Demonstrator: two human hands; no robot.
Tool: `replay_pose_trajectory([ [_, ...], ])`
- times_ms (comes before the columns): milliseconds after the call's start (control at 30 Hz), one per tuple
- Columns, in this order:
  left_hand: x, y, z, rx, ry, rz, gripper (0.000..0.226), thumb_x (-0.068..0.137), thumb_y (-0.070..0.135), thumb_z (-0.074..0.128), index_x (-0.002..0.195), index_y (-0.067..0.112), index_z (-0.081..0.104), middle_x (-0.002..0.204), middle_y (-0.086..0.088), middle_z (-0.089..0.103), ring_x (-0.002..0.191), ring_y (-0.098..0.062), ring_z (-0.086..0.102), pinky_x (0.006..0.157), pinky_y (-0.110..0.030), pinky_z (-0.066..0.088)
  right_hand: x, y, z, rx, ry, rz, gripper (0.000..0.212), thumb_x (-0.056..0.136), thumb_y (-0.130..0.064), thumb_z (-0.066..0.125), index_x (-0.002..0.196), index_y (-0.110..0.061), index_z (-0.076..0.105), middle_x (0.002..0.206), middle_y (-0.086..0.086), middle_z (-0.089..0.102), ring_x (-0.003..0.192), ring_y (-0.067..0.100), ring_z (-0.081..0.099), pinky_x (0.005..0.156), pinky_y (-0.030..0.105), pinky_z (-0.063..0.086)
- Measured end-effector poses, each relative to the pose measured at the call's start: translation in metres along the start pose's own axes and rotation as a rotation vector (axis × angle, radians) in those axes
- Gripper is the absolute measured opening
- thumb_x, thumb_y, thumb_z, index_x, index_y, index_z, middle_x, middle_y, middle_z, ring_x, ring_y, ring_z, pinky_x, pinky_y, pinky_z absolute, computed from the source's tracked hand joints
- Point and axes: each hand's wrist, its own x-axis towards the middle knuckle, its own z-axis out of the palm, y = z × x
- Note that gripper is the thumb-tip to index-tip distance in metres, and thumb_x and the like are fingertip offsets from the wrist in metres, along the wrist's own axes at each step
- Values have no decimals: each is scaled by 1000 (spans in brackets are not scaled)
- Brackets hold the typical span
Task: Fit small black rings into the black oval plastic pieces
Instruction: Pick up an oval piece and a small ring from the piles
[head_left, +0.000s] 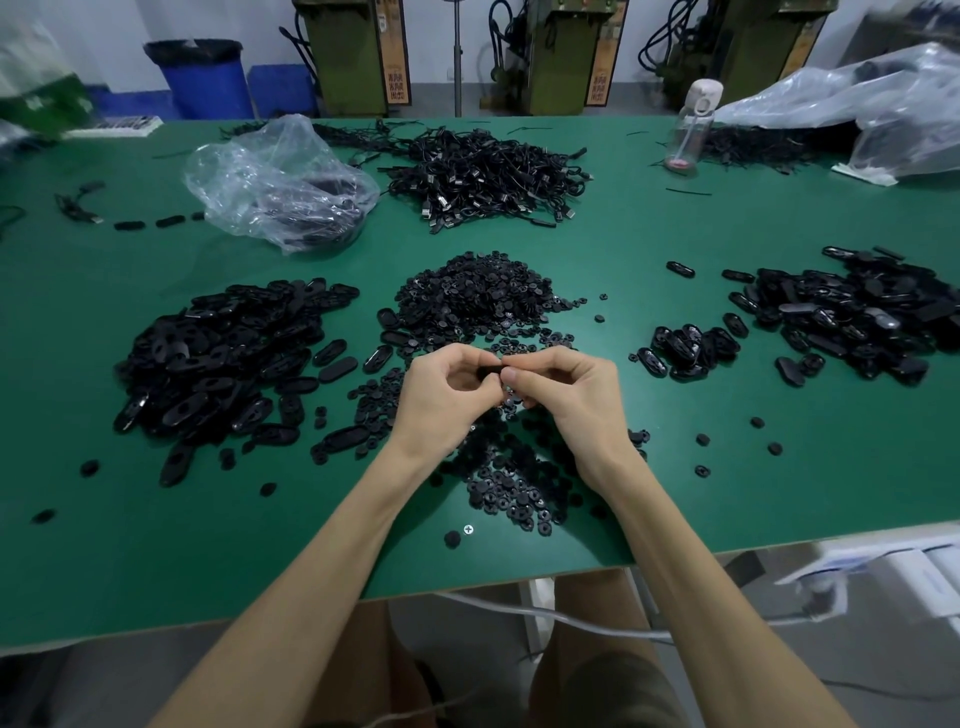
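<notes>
Together, my left hand (449, 395) and right hand (558, 392) pinch one black oval piece (491, 371) between curled fingertips, above scattered small black rings (498, 483) on the green table (675, 218).

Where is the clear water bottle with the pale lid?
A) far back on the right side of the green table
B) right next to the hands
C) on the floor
A: the water bottle stands upright near the far edge of the green table, right of the middle, well beyond the hands.
</notes>
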Motion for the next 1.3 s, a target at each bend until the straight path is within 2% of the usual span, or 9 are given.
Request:
replay_pose_trajectory([
  [267, 1, -1, -2, -55, -2, 54, 11, 92, 4, 76, 102, 7, 76, 81, -6, 79, 76, -23, 78, 75, -29, 62, 3, 0, -4, 28, 25, 18, 12, 86, -6, 81, 99, -4, 80, 85, 5, 77, 74, 7, 66, 68, 17, 51],
  [400, 0, 2, -1, -39, -2, 72, 15, 94, 7, 75, 108, 9, 76, 95, -2, 80, 91, -16, 76, 84, -26, 59, 2, -2, -1, 8, 37, 41, 12, 89, -8, 79, 101, -7, 79, 87, 4, 77, 76, 7, 65, 68, 19, 50],
  [500, 4, 11, -2, -61, 47, 59, 21, 100, 12, 68, 119, 14, 73, 112, 4, 77, 106, -9, 72, 91, -21, 55, 3, -9, -3, 281, 133, 186, 19, 89, -7, 76, 107, -5, 76, 93, 4, 75, 79, 9, 65, 75, 23, 51],
  [633, 16, 23, -18, -187, 217, -127, 20, 104, 5, 55, 112, 15, 71, 110, -2, 75, 99, -15, 74, 79, -22, 58, 9, -26, -22, 681, 289, 324, 32, 88, -4, 72, 120, 1, 69, 98, 6, 74, 82, 10, 66, 74, 20, 54],
  [767, 32, 18, -61, 530, 263, -81, 27, 100, -4, 54, 119, 11, 67, 118, -5, 68, 105, -15, 64, 89, -22, 50, 18, -43, -53, 183, 388, 232, 15, 90, -5, 72, 105, -9, 74, 97, 2, 75, 85, 10, 67, 78, 19, 56],
  [900, 42, 1, -116, 1257, 324, -151, 26, 101, 11, 60, 124, -1, 59, 132, -25, 54, 124, -39, 46, 106, -47, 37, 30, -51, -102, -486, 503, 27, 14, 90, -8, 76, 102, -14, 78, 94, 3, 76, 75, 6, 65, 70, 16, 52],
  [1067, 41, -11, -137, 1351, 270, -204, 27, 101, 19, 66, 119, 0, 63, 126, -26, 57, 121, -44, 49, 102, -50, 36, 40, -39, -142, -899, 527, 28, 15, 92, -4, 73, 105, -2, 79, 105, 18, 74, 90, 24, 70, 91, 31, 54],
  [1200, 43, -15, -139, 1317, 278, -130, 15, 99, 10, 67, 112, 1, 69, 116, -23, 63, 114, -42, 54, 96, -49, 41, 34, -29, -144, -1002, 463, 77, 17, 93, -5, 73, 108, 1, 78, 114, 21, 72, 90, 36, 68, 81, 32, 51],
  [1300, 43, -16, -141, 1284, 289, -109, 14, 98, 11, 69, 110, 3, 72, 112, -21, 66, 110, -41, 58, 95, -49, 43, 28, -34, -133, -1051, 452, 37, 20, 96, -12, 69, 113, -4, 77, 124, 21, 64, 123, 39, 51, 108, 40, 41],
])
